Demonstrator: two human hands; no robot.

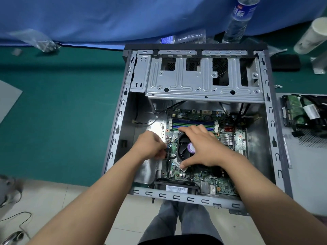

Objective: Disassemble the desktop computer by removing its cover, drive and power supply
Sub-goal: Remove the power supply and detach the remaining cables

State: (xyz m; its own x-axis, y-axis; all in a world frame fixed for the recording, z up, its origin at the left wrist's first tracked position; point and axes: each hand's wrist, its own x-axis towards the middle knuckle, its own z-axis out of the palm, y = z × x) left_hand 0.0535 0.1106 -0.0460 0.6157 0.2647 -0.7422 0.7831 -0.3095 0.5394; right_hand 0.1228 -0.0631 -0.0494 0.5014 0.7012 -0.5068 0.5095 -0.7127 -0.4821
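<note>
Left hand (150,145) pinches a small black cable connector (166,150) on the green motherboard (198,174) inside the open grey steel computer case (270,131); right hand (200,147), spread, braces the black cooler fan (184,149). Next, likely: unplug upward.

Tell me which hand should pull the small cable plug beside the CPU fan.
Left. The left hand already pinches the cable plug at the fan's left edge, while the right hand rests spread on the CPU fan, bracing it.
</note>
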